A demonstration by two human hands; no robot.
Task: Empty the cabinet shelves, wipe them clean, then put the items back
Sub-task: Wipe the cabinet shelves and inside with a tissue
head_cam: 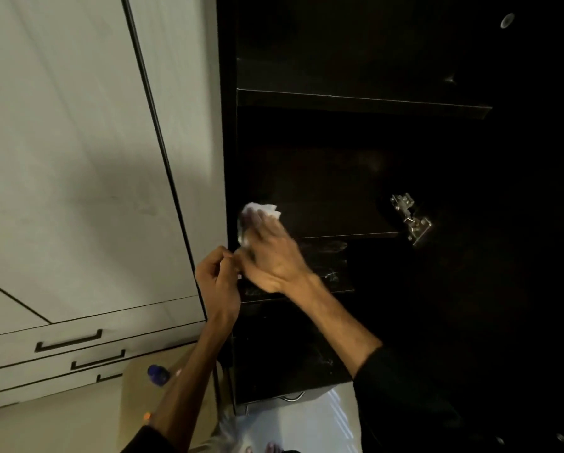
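Your right hand (271, 256) holds a crumpled white cloth (261, 212) just left of the frame's centre, fingers bunched round it and pressing it against the left end of a dark shelf (339, 235). The motion blur hides exactly how the fingers lie. Your left hand (217, 279) sits just beside it at the cabinet's (372, 158) left edge, fingers curled, thumb and fingertips together; whether they pinch something small, you cannot tell.

By the look of it you are in the wiping stage. The shelves in view carry nothing, so the emptying seems done. Smear marks show on the lower shelf (323, 273) beneath your right hand, so it may already be wiped or still need a pass. Putting the items back is all still ahead.

At lower left, a blue-capped bottle (158, 376) stands on a brown box (133, 413) below the pale drawers (45, 351).

No brand, label or writing can be read anywhere.
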